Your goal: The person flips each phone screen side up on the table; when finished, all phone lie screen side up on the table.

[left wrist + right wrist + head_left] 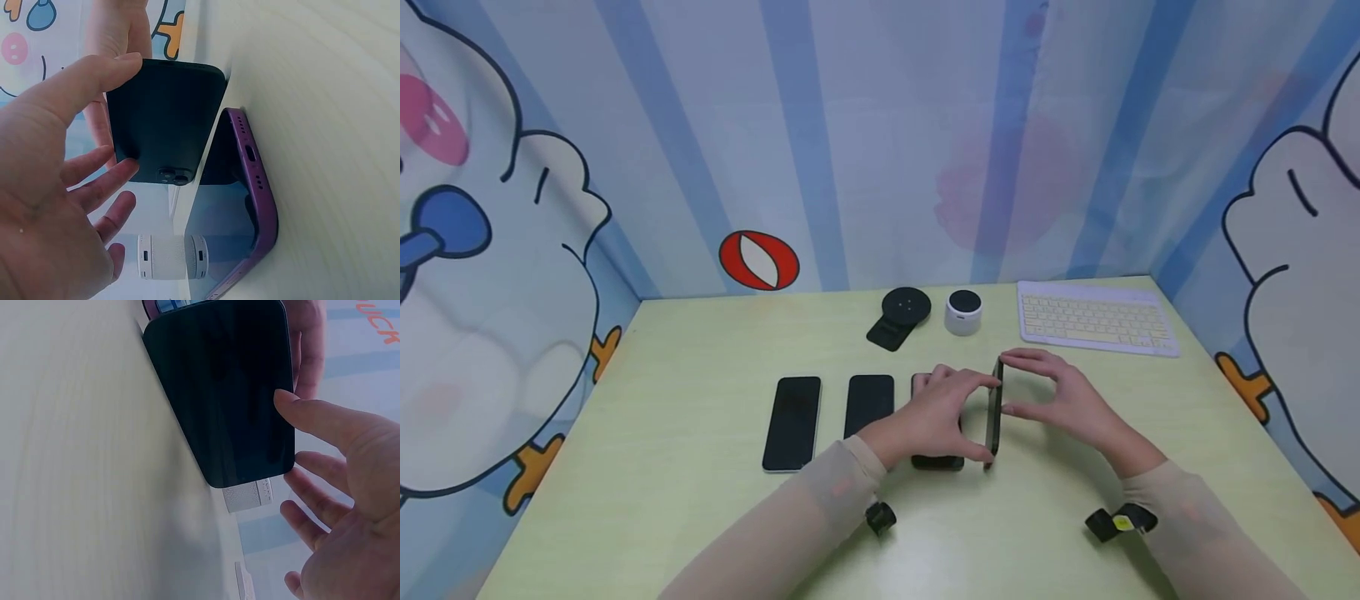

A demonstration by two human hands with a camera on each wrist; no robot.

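A dark smartphone (994, 417) stands on its long edge on the table, held between both hands. My left hand (921, 421) grips it from the back, the thumb at its near end and a finger farther along; the left wrist view shows the black back (165, 112) with camera lenses. From the screen side, my right hand (1075, 408) holds the upper edge and far corner by thumb and fingertips; the dark screen (225, 394) faces the right wrist view. Beneath my left hand lies a purple-edged phone (265, 187), partly hidden in the head view.
Two more black-screened phones, one far left (792, 423) and one in the middle (870, 404), lie in the row. Behind them are a black folding stand (906, 308), a small white speaker (963, 315) and a lilac keyboard (1093, 318). Printed curtains surround the table (692, 358).
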